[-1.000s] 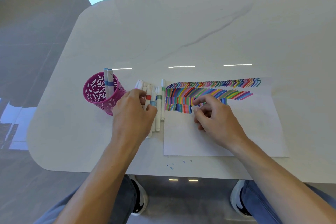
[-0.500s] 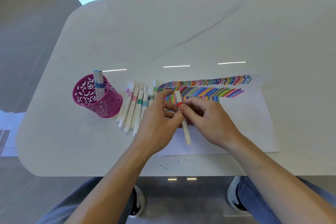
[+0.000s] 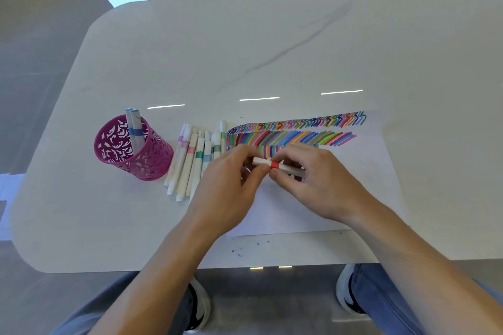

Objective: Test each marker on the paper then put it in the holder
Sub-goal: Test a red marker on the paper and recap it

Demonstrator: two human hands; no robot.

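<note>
Both hands pinch a red-banded marker (image 3: pixel 275 164) at centre frame.
Left hand (image 3: pixel 231 187) grips one end, right hand (image 3: pixel 313 179) the other, above the paper (image 3: pixel 367 171).

The red-banded marker (image 3: pixel 274 164), which half a second ago pointed from the desk's near edge toward its far edge, now lies crosswise, parallel to the near edge, above the left part of the paper (image 3: pixel 362 177). The left hand (image 3: pixel 227 187), a second ago on the loose markers (image 3: pixel 187 163), now pinches its left end. The right hand (image 3: pixel 319 183), then resting on the paper, grips the barrel right of the red band.
</note>
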